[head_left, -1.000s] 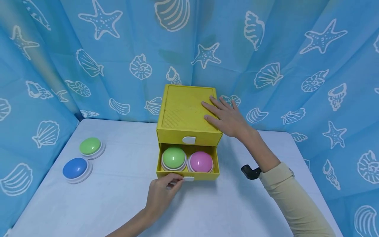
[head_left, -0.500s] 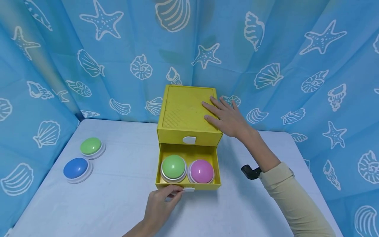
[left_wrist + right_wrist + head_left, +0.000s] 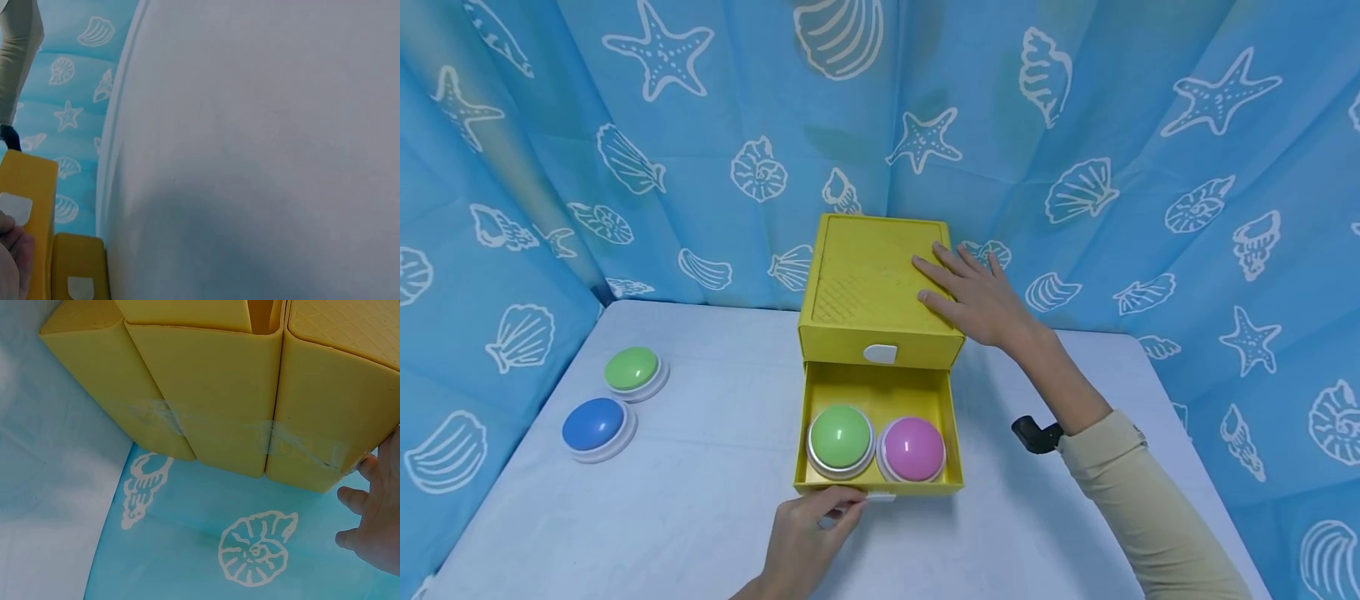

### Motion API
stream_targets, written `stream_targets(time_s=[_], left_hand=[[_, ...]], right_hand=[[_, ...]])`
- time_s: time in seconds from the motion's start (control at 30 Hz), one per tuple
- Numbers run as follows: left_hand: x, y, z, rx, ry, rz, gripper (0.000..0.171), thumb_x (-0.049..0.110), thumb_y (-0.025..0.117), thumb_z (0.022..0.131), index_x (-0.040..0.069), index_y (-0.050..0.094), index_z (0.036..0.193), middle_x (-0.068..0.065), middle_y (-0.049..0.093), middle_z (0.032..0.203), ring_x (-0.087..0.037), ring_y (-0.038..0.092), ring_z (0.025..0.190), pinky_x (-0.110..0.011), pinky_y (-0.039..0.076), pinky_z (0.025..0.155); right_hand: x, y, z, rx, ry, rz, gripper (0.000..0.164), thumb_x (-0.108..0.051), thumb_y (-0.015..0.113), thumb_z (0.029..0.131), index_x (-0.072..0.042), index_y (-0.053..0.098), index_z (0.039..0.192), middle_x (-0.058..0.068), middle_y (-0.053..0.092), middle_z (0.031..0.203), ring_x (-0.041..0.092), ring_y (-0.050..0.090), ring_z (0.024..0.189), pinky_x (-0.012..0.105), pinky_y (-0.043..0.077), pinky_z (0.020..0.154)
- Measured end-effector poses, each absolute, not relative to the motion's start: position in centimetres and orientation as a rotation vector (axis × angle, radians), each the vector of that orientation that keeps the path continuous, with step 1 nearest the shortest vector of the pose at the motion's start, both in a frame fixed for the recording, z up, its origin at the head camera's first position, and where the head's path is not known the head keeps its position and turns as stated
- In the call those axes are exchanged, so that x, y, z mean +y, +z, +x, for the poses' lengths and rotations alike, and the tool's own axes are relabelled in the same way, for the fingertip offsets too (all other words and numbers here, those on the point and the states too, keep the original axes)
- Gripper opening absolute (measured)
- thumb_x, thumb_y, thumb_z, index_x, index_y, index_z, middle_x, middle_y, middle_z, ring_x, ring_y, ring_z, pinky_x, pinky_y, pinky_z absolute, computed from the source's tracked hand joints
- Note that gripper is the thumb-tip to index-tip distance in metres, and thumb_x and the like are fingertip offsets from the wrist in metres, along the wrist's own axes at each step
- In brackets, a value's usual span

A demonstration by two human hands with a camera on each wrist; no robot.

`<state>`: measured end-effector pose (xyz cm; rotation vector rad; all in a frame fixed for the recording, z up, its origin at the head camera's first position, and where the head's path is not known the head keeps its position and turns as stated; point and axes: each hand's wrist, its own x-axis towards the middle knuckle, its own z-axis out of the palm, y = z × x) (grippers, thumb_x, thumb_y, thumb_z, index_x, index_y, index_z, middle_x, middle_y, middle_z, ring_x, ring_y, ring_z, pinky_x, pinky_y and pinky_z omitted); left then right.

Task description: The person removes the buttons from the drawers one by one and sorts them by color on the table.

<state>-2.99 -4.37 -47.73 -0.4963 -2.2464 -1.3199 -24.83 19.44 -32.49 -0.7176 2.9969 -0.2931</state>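
A yellow drawer cabinet [image 3: 880, 267] stands against the curtain with one drawer [image 3: 880, 381] pulled out below its top one. Inside that drawer, towards the front, sit a green dome-topped button [image 3: 840, 437] and a pink one [image 3: 914, 451], both on white bases. My left hand [image 3: 805, 537] pinches the drawer's white tab handle [image 3: 881, 497]; the left wrist view shows its fingers at the tab [image 3: 15, 207]. My right hand [image 3: 985, 304] rests with spread, straight fingers on the cabinet's top right edge. Only part of this hand [image 3: 378, 506] shows in the right wrist view.
To the left on the white-covered table [image 3: 715, 483] lie a green button [image 3: 632, 369] and a blue one [image 3: 593, 423]. A blue shell-print curtain [image 3: 700, 167] hangs behind and at both sides. Another drawer front [image 3: 80, 262] sits below the pulled-out one.
My left hand has drawn the drawer further out towards me, and the green and pink buttons have come forward with it. The right hand stays in place on the cabinet.
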Motion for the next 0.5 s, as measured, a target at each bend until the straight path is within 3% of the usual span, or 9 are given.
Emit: stream_targets(time_s=[0.33, 0.5], left_hand=[[-4.5, -47.3, -2.7, -2.286, -1.348, -0.511, 0.027, -0.008, 0.087, 0.067, 0.011, 0.074, 0.082, 0.005, 0.074, 0.077, -0.001, 0.067, 0.065, -0.009, 0.051, 0.057], [-5.3, -46.1, -2.3, -2.454, -1.500, -0.519, 0.020, -0.003, 0.083, 0.077, 0.007, 0.075, 0.093, 0.002, 0.075, 0.089, -0.009, 0.071, 0.078, -0.014, 0.055, 0.063]], right_hand=[[19.6, -32.6, -25.0, 2.988, -0.297, -0.713, 0.065, -0.063, 0.027, 0.102, -0.032, 0.022, 0.160, 0.003, 0.009, 0.166, 0.035, 0.001, 0.151, 0.063, -0.005, 0.116], [19.5, -32.6, -25.0, 2.991, -0.297, -0.711, 0.065, -0.063, 0.027, 0.102, -0.032, 0.022, 0.160, 0.003, 0.010, 0.166, 0.035, 0.002, 0.151, 0.064, -0.004, 0.116]])
